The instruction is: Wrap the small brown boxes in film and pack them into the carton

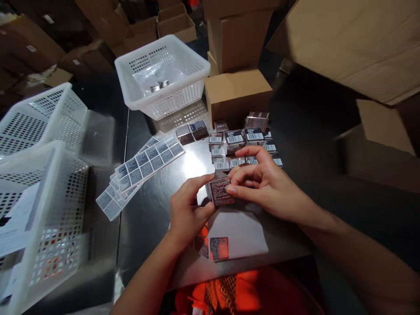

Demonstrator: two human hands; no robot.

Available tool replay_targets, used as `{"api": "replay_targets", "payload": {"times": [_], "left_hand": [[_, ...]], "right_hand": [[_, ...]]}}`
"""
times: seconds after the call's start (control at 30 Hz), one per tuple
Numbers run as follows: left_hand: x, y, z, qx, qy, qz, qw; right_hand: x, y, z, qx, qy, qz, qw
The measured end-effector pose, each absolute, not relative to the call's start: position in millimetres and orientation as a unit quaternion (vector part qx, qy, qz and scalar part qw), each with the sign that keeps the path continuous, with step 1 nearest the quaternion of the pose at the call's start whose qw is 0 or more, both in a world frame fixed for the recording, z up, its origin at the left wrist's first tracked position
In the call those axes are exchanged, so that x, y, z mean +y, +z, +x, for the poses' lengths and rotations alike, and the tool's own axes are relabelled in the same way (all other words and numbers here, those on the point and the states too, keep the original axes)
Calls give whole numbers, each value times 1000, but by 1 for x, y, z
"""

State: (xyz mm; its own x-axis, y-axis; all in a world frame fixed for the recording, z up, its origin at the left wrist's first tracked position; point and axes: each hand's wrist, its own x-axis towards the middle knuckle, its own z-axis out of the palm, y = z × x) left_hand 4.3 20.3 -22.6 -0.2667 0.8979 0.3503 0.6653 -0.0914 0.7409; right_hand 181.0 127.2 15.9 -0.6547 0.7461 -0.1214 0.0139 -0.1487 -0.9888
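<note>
Several label sheets lie at nine o'clock, mostly unpeeled. The left hand and right hand pinch one small box between their fingers above the worktop, labelled face up, long axis toward one o'clock. A dozen-odd labelled boxes sit at twelve, apparently finished.

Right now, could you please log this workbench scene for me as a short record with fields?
left hand: holds the small box from the left side
right hand: fingertips on the small box's printed top face
small box: raised above the table, between both hands
label sheets: fanned out left of the hands
boxed stock: cluster of barcoded boxes behind the hands
white sheet: flat beneath the hands
baskets: white, one behind, others at left
</note>
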Motion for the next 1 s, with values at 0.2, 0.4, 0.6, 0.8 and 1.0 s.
{"api": "replay_targets", "payload": {"times": [0.2,0.4,0.6,0.8,1.0], "left_hand": [[20,-23,4,657,446,596,124],[18,-23,7,658,444,596,117],[24,-26,2,725,433,532,58],[34,-23,-18,781,477,402,40],[34,-15,-20,787,503,355,45]], "right_hand": [[128,17,179,-598,680,-325,272],[123,14,175,-637,625,-341,295],[121,15,183,-782,330,-375,373],[111,0,172,-900,364,-150,188],[105,-13,163,-857,454,-191,149]]}}
